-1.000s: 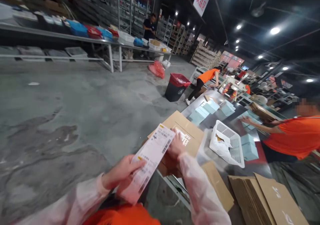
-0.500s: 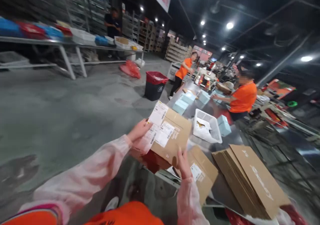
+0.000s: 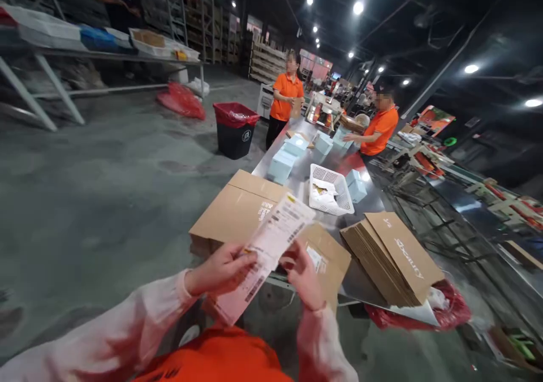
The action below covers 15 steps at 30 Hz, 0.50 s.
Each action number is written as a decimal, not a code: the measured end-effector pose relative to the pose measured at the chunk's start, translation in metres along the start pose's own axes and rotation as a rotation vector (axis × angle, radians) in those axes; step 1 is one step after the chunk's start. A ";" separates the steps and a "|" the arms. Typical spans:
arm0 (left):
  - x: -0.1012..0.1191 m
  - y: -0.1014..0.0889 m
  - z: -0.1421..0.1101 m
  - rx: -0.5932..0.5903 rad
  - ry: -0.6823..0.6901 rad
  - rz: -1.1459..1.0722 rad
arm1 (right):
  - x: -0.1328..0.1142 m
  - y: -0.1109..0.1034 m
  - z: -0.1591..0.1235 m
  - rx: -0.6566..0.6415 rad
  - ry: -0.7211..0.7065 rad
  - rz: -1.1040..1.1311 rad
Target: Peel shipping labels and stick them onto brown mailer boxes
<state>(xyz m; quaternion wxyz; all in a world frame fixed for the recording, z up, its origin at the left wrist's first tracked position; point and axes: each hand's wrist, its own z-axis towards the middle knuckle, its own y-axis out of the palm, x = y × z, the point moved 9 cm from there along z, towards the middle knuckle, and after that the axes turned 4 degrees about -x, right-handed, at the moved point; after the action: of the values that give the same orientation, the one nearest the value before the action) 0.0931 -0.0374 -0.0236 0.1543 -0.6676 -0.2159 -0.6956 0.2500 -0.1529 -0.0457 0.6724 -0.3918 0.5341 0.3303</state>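
Note:
Both my hands hold a long strip of shipping labels [image 3: 271, 245] in front of me. My left hand [image 3: 220, 269] pinches its lower part from the left, fingers closed on the paper. My right hand [image 3: 303, 277] grips it from the right, near the middle. Just beyond the strip a large flat cardboard box [image 3: 237, 209] lies on the near end of a steel table [image 3: 303, 179]. A smaller cardboard box with a label [image 3: 328, 257] sits right of it, under my right hand.
A stack of flattened cartons [image 3: 394, 257] lies at the right. A white basket [image 3: 328, 188] and pale blue boxes [image 3: 282, 164] stand farther along the table. Two people in orange shirts [image 3: 285, 99] [image 3: 379, 130] work at the far end. A black bin with a red liner [image 3: 234, 128] stands on the floor.
The view has swung right. My right hand left the small box and came up to grip the label strip, which is now held by both hands above the boxes.

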 end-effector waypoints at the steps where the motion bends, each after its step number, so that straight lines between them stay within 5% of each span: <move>1: -0.005 0.003 0.002 -0.027 -0.006 0.007 | -0.005 0.026 0.004 0.017 -0.009 0.097; 4: -0.010 -0.014 0.007 0.103 0.008 -0.079 | -0.009 0.080 0.009 -0.020 0.027 0.163; 6: -0.012 -0.033 0.006 0.231 0.000 -0.115 | -0.011 0.096 0.014 -0.140 0.051 0.132; 11: -0.023 -0.042 0.003 0.277 -0.032 -0.127 | -0.040 0.083 0.048 -0.206 0.005 -0.043; 15: -0.041 -0.056 -0.005 0.492 -0.014 -0.118 | -0.055 0.088 0.066 -0.240 -0.061 -0.244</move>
<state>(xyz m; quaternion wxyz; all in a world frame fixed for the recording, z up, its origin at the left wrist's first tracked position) 0.0633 0.0054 -0.0696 0.2695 -0.6010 -0.4183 -0.6255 0.1932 -0.0543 0.0008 0.6717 -0.5210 0.4187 0.3195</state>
